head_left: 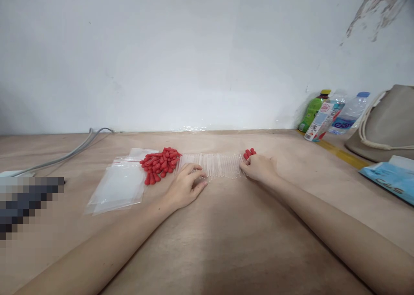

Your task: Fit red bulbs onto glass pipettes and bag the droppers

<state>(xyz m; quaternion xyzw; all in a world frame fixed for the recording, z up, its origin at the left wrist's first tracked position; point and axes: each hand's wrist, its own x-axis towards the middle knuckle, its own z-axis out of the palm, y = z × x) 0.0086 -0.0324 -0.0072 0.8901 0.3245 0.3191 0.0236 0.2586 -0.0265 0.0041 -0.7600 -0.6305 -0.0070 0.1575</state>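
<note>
Toward the surface's (226,230) back edge, clear tubes (223,164) lie aligned, red bulbs (162,162) still heaped, left hand (186,185) half-open, right hand (259,168) curled, hold unclear.

- Left forearm (113,252): bare, slim, tapering to the wrist, small moles (159,208) along it
- Left hand (185,186): bare, slender-fingered
- Right forearm (339,234): bare, slim
- Right hand (260,167): bare

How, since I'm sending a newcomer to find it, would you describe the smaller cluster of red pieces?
On the wooden table, find the row of thin clear sticks. At its right end, beside the person's right hand, is the small red cluster. It shows only a few pieces, unlike the bigger red heap at the row's left end.
</note>
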